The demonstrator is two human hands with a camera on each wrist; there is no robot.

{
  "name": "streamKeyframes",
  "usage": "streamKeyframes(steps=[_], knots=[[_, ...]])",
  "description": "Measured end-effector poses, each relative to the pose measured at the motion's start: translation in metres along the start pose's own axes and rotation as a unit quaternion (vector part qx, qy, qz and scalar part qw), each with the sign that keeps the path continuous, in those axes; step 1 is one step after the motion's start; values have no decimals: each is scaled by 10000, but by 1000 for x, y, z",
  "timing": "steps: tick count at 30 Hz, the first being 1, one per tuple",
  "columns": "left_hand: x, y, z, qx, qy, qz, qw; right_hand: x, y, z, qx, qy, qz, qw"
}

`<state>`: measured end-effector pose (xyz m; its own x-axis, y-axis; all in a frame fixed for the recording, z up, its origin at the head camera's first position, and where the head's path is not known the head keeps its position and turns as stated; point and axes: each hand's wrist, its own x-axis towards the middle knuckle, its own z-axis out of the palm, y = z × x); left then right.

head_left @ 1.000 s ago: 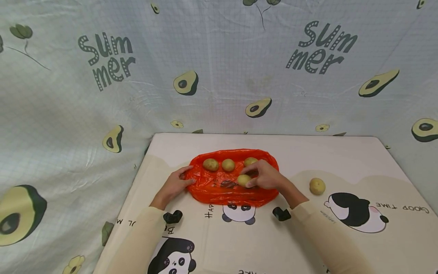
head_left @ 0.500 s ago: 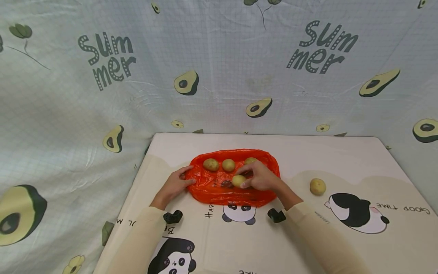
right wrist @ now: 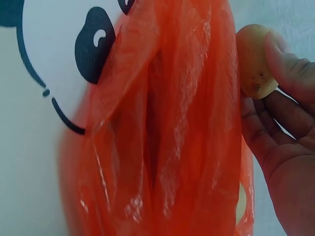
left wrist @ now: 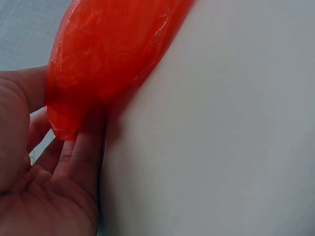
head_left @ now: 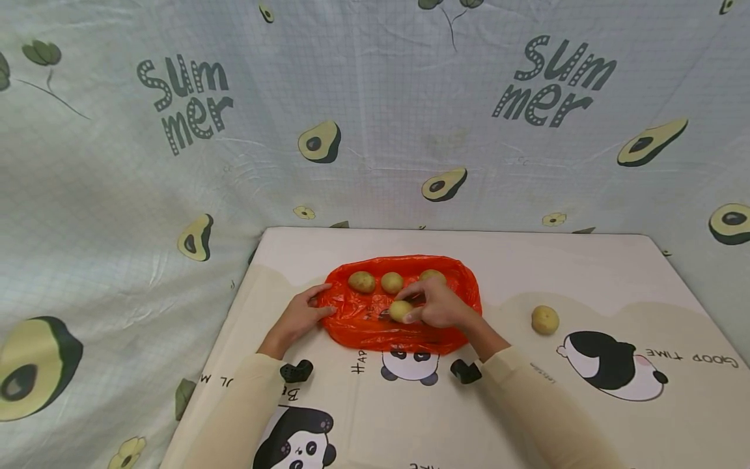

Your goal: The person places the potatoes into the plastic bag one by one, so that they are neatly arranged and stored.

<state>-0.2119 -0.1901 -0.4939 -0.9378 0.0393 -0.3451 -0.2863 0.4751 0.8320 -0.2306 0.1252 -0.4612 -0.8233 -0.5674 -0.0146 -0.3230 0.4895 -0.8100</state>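
Note:
A glossy red plastic bag (head_left: 363, 336) lies spread in an oval with raised sides. Its left edge is pinched by my left hand (head_left: 297, 320); the left wrist view shows the thumb on one side of the red film (left wrist: 113, 44) and fingers on the other. Over the middle of the bag, my right hand (head_left: 438, 305) holds a small yellow potato (head_left: 400, 311) between thumb and fingers. Dark spots mark this potato (right wrist: 255, 64) in the right wrist view. Inside the bag, along its far side, sit three more potatoes: left (head_left: 361, 282), middle (head_left: 392, 283) and right (head_left: 432, 275).
One more potato (head_left: 545, 320) lies on the table to the right of the bag. The white table cover (head_left: 375, 417) bears panda and dog drawings. Behind the table hangs a pale curtain (head_left: 375, 85) printed with avocados.
My right hand has moved left across the bag with the potato, uncovering more of the right-hand potato at the back. The left hand has stayed at the bag's edge.

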Motion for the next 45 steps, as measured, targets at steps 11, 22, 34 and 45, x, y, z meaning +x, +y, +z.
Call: streamKeyframes(steps=[11,22,34,45], knots=[[2,-2,-1,-3,15,4,10000,7,-4,11,88,36,217,9997],[4,-5,-2,-56,0,13,10000,13,-9,20,155,108,351,9992],[3,-4,0,1,50,12,10000,20,-11,28,256,205,550,9980],[4,-7,1,-30,78,42,10000,23,-13,34,223,362,639,9971]])
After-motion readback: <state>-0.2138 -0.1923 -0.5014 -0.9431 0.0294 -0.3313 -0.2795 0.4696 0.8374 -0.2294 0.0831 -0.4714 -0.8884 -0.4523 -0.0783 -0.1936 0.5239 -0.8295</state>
